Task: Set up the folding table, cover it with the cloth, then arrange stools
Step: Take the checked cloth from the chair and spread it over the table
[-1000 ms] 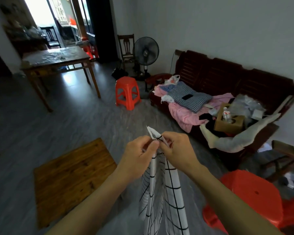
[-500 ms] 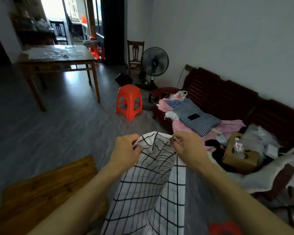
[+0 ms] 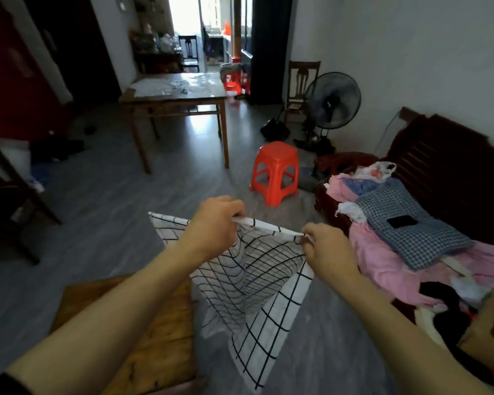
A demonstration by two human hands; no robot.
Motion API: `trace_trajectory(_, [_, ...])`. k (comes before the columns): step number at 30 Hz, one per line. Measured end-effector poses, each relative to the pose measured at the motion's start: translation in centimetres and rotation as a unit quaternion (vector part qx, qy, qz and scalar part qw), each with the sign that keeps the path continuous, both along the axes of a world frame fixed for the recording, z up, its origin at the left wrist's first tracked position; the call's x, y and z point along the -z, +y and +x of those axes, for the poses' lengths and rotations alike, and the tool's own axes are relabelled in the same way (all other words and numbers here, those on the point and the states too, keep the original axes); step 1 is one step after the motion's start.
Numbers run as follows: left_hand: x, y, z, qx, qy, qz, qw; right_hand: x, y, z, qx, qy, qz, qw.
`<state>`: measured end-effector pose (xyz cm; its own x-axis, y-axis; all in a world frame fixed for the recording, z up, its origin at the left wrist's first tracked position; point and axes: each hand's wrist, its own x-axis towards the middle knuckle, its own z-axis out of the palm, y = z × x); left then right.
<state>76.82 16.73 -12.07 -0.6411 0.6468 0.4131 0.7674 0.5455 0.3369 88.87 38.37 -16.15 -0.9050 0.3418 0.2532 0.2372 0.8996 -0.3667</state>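
Observation:
A white cloth with a black grid (image 3: 257, 286) hangs in front of me, held up by its top edge. My left hand (image 3: 214, 226) grips that edge on the left and my right hand (image 3: 328, 249) pinches it on the right, about a hand's width apart. Part of the cloth sticks out to the left of my left hand. The low wooden folding table (image 3: 160, 337) lies under my left forearm, its top partly hidden by the arm and the cloth. A red plastic stool (image 3: 275, 171) stands on the grey floor beyond the cloth.
A dark wooden sofa (image 3: 439, 155) heaped with clothes fills the right side. A taller wooden table (image 3: 180, 95) stands at the back, with a standing fan (image 3: 332, 101) and a chair by the wall. More red stools (image 3: 234, 81) sit near the doorway.
My hands have drawn apart along the cloth's edge, spreading it from a bunched strip into an open sheet. My view has swung left and up, so the big red stool at lower right is gone.

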Motion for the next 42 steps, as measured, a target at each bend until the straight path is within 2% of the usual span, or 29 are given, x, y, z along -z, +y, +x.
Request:
trace_trajectory(4, [-1.2,2.0,-1.4,-0.059,-0.006,-0.014,0.998,1.6,1.5,-3.5,-0.022,-0.073,-0.067,0.995])
trace_trajectory(7, [-1.7,1.9,-2.8,-0.099,-0.01,-0.013,0.995,1.8,2.2,-6.3,-0.023,-0.1,-0.05,0.993])
trace_trajectory(19, [1.7,-2.1,-14.2,-0.175,-0.034,0.036,0.983,0.4,2.2,-21.2,-0.094,-0.052,0.038,0.993])
trace_trajectory(26, [3.4,-5.8,-22.2,-0.245,-0.061,-0.015,0.967,-1.2,0.5,-32.2,-0.174,-0.037,0.104,0.979])
trace_trajectory(35, [5.7,-9.2,-30.7,-0.312,-0.034,-0.09,0.945,0.0,-1.5,-45.4,-0.272,-0.049,0.157,0.948])
trace_trajectory(39, [5.3,-9.7,-34.4,-0.345,-0.035,-0.13,0.929,1.2,-1.9,-52.4,-0.325,-0.045,0.15,0.933])
trace_trajectory(42, [4.2,-9.6,-37.0,-0.373,-0.047,-0.155,0.914,1.8,-2.0,-57.5,-0.369,-0.037,0.103,0.923])
